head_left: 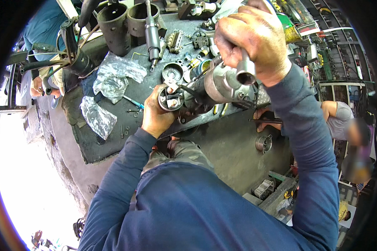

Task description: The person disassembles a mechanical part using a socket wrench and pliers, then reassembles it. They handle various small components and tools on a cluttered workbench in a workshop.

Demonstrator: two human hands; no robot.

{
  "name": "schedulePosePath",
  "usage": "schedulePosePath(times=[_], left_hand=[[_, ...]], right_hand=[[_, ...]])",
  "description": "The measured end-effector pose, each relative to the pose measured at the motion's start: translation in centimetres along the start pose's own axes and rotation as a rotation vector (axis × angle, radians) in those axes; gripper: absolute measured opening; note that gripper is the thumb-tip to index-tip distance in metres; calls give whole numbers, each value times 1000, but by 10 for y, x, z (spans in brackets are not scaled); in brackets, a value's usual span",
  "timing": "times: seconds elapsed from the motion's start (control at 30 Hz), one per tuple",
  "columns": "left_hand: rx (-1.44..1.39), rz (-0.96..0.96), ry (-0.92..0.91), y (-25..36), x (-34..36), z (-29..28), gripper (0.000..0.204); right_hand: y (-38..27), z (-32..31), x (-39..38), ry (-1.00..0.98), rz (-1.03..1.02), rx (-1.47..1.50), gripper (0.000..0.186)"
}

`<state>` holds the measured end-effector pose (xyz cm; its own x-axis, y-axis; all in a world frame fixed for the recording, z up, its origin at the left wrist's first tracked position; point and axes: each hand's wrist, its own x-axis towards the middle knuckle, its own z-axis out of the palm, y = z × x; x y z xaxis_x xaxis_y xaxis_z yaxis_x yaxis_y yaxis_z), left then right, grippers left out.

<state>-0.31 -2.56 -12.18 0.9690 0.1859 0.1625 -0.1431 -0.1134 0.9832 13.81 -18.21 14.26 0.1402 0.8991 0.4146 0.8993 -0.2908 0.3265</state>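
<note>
Metal motor (227, 83) held, socket tool (246, 72) gripped

In the frame's upper middle, the left hand (157, 116) wraps its fingers round the metal motor's end by the counter (135, 93); further right, the right hand (255, 39) clenches the socket tool

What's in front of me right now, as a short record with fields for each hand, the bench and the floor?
Left hand: around the round end of a starter motor
Right hand: gripping a socket wrench, open socket end showing
Bench: clear plastic bags, blue-handled tool, hollow metal cylinders
Floor: round metal part
</note>
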Motion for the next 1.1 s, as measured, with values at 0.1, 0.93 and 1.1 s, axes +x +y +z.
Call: schedulePosePath(times=[0.1, 0.93, 1.1], left_hand=[[-6, 63, 4, -3, 1, -2, 51], [-43, -112, 11, -13, -12, -8, 61], [456, 69, -56, -33, -18, -24, 59]], right_hand=[[1, -2, -1, -47, -55, 20, 21], [46, -13, -93, 349, 176, -423, 12], [-13, 29, -172, 330, 964, 508, 15]])
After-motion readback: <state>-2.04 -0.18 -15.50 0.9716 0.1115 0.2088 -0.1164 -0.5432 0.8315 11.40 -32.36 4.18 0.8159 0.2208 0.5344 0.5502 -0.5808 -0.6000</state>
